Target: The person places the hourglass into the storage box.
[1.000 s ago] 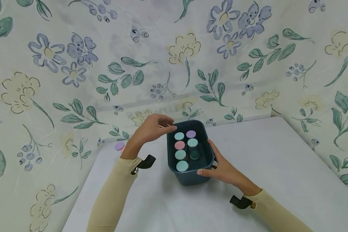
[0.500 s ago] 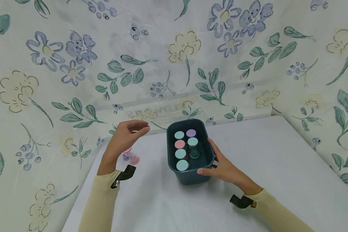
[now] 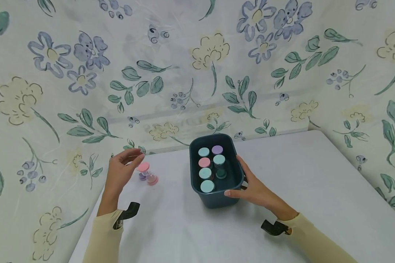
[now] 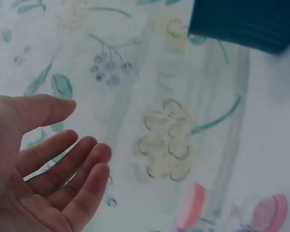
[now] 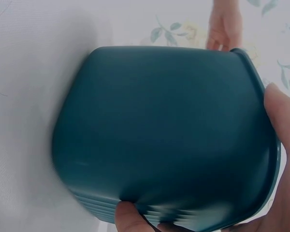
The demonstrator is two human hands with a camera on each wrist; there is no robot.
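Note:
My left hand (image 3: 121,170) hovers at the left, its fingers loosely bent and nothing between them, as the left wrist view (image 4: 63,164) also shows. Just right of it stands a pink sand timer (image 3: 144,167), with a purple sand timer (image 3: 142,176) partly hidden behind it. My right hand (image 3: 255,188) grips the right side of a dark teal bin (image 3: 218,201), thumb on the near rim; the right wrist view shows the bin wall (image 5: 164,121) up close. Inside the bin stand several sand timers, with teal caps (image 3: 207,186), a pink cap (image 3: 204,162) and a purple cap (image 3: 217,149).
A white cloth (image 3: 296,171) covers the table. Floral sheeting (image 3: 184,73) hangs behind it and along both sides. Black wrist cameras (image 3: 274,228) sit on both sleeves.
My left hand has moved left and down, from over the bin's far left corner to beside the loose sand timers. The right hand and bin have stayed put.

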